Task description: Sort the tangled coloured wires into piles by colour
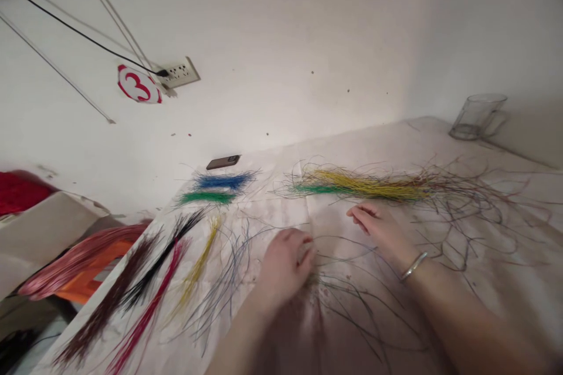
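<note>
the left hand (285, 266) curls over thin loose strands (347, 287), grip unclear; the right hand (373, 225) rests half open, empty, beside coloured strand bunches (365, 187), apparently sorted by colour.
</note>
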`<state>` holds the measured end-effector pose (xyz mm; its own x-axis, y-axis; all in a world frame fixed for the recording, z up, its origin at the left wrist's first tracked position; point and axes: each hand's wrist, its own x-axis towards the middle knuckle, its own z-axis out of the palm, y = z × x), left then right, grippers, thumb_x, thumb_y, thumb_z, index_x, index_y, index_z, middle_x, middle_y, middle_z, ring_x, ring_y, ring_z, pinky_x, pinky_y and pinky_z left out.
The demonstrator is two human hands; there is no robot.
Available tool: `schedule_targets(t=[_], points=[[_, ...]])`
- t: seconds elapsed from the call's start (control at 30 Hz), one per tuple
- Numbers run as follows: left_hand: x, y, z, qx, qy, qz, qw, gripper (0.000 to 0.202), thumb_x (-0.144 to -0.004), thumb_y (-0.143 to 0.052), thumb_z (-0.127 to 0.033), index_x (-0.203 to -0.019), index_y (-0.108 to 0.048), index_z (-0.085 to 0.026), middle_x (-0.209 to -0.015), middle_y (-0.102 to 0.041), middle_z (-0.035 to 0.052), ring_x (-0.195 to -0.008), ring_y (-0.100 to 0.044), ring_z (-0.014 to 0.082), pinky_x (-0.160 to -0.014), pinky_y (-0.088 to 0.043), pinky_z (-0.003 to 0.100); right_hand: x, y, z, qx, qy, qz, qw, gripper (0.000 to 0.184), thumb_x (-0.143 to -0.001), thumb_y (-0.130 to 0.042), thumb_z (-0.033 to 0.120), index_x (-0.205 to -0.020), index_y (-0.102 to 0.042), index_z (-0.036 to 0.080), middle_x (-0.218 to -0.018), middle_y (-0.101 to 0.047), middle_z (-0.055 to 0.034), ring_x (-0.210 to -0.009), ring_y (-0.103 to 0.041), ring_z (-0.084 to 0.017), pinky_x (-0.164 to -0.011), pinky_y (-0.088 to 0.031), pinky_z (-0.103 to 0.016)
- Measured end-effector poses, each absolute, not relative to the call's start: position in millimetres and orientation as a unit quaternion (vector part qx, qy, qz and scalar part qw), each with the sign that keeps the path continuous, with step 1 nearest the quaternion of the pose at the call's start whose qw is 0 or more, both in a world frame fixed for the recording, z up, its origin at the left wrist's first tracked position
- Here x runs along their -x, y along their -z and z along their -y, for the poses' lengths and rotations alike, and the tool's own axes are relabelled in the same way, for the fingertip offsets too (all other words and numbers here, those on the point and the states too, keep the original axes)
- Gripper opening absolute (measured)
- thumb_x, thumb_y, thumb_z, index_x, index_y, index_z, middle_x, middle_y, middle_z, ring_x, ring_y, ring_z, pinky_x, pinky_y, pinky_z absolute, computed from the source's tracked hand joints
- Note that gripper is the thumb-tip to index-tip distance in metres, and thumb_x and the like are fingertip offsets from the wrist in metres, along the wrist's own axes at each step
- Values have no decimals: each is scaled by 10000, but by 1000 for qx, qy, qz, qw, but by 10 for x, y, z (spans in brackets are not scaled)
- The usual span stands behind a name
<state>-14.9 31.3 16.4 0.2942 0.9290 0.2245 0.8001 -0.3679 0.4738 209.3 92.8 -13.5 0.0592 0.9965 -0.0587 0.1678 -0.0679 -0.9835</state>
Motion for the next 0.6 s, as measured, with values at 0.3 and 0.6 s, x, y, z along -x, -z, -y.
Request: schedule_targets(t=[0.3,0.6], points=[[-48,-29,-234,-849,-111,-483,184,34,-763,-639,-220,-746,-650,-193,-809,-635,28,-815,-558,183,-718,-394,282,-2053,312,-987,568,-337,684,309,276,-836,-441,385,-736,-617,198,-650,-602,-12,-660,-548,-184,-605,-361,-291],[27,-269,-352,-821,-159,-514,189,120,-812,-552,-213,-854,-665,-205,-827,-658,36,-796,-574,185,-691,-397,274,-1959,265,-947,597,-233,742,194,266,-874,-424,317,-812,-657,206,-853,-689,-43,-769,-593,-176,-617,-316,-276]])
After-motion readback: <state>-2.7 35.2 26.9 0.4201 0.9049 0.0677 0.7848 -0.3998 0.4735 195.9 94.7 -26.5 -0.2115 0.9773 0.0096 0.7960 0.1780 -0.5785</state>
